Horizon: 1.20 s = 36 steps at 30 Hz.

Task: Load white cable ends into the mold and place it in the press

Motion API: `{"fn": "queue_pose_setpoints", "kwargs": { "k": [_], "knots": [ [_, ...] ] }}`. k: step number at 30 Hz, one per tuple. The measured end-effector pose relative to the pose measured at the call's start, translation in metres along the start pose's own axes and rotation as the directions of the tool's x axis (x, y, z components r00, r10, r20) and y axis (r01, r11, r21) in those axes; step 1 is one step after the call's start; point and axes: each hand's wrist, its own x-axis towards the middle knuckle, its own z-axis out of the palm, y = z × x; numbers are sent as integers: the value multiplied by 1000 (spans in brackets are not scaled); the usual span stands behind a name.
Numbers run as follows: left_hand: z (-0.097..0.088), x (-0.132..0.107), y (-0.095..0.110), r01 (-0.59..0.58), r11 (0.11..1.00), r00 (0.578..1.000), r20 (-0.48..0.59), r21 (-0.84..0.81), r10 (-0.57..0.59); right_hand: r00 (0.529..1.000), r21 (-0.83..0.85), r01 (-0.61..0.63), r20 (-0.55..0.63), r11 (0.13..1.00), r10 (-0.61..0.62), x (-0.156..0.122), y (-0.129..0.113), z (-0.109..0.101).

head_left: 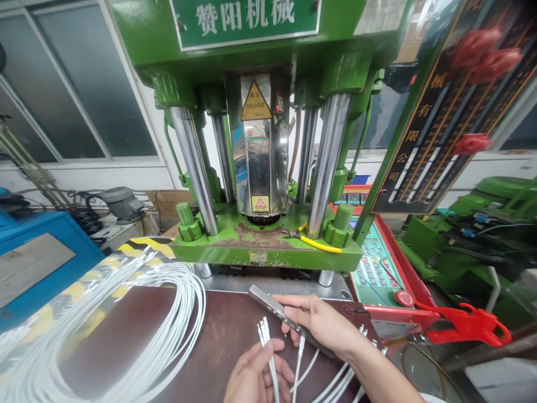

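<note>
My left hand point(254, 369), at the bottom middle, is closed around a small bunch of white cables point(263, 331) with their ends pointing up. Just to its right and higher, my right hand point(325, 322) grips a narrow grey metal bar point(265, 300) with small notches or holes along its side. The bar slants down to the right, and its lower end passes under my wrist. Below the bar, one white cable point(299, 358) stands with its tip close to my right fingers; whether it is attached to the bar I cannot tell. Both hands are above the brown tabletop point(226, 336).
A green press point(268, 254) stands ahead, with yellow-handled pliers point(321, 244) on its base. Coiled white cables point(184, 313) lie at left, and more cables point(335, 386) at lower right. On the right are a button panel point(377, 263) and a red air gun point(470, 327).
</note>
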Motion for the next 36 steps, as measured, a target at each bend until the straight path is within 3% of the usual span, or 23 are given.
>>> {"fn": "queue_pose_setpoints", "kwargs": {
  "k": [3,10,17,25,36],
  "knots": [
    [-1,-1,0,-10,999,999,-34,41,11,1000,-8,-4,-8,1000,4,0,1,0],
    [-1,-2,2,-84,950,996,55,302,70,1000,-60,19,5,998,-19,-2,-6,6],
    [-4,3,-1,-69,920,997,46,387,56,999,-54,-46,-13,997,46,-1,-2,6],
    [-5,2,1,-85,918,996,17,386,85,999,-48,-23,-23,999,22,0,-1,7],
    [-5,9,-1,-38,948,999,19,316,33,1000,-116,21,-12,993,-23,2,2,9]
  ]
}}
